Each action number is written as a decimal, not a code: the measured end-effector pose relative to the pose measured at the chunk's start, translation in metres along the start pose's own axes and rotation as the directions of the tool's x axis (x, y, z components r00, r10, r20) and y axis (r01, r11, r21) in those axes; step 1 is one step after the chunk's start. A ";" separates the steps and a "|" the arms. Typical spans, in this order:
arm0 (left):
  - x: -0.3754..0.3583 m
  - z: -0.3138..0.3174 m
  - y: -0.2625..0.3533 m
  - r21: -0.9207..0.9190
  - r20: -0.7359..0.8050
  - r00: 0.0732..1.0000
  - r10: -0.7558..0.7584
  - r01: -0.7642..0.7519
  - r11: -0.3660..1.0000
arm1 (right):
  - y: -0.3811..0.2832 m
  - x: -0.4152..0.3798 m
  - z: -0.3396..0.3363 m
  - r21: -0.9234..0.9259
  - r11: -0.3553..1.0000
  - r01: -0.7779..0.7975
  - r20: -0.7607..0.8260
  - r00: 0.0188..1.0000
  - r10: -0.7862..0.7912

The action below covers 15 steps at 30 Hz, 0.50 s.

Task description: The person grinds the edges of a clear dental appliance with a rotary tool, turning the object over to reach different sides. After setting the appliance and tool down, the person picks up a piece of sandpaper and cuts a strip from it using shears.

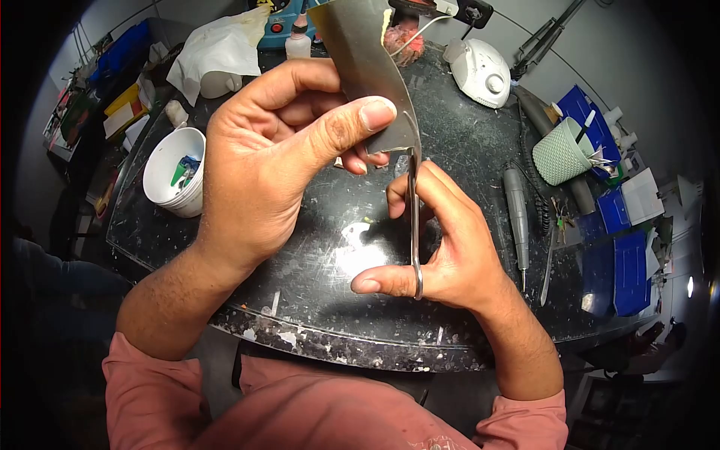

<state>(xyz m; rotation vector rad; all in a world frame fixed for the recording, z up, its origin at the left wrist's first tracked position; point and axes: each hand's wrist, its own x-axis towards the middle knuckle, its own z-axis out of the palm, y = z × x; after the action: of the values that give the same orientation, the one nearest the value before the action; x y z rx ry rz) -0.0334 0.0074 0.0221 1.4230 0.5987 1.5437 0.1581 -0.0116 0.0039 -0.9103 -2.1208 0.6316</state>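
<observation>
A dark, thin, bendable sheet (360,56) is pinched between the thumb and fingers of my left hand (262,150), above the worktable (322,292). My right hand (454,240) holds metal scissors (415,225), with the thumb through the lower loop and the fingers around the other handle. The scissor blades point up and meet the sheet's right edge, just right of my left thumb. The sheet's upper end runs out of the frame at the top.
At left stands a white bucket (161,169) with small items inside. A white dome-shaped device (480,73) sits at the back right. Farther right are a handpiece (516,217), a green basket (561,154) of tools and blue bins (631,274). White cloth (221,49) lies at the back left.
</observation>
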 end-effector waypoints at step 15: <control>-0.001 -0.004 -0.004 0.044 0.027 0.999 0.016 -0.017 0.999 | -0.002 -0.001 -0.003 -0.031 0.992 -0.121 0.063 0.990 0.123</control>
<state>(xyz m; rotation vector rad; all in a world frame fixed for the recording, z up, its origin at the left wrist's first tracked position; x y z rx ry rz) -0.0355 0.0095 0.0172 1.4836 0.6097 1.5306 0.1603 -0.0132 0.0063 -1.0538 -2.1473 0.7043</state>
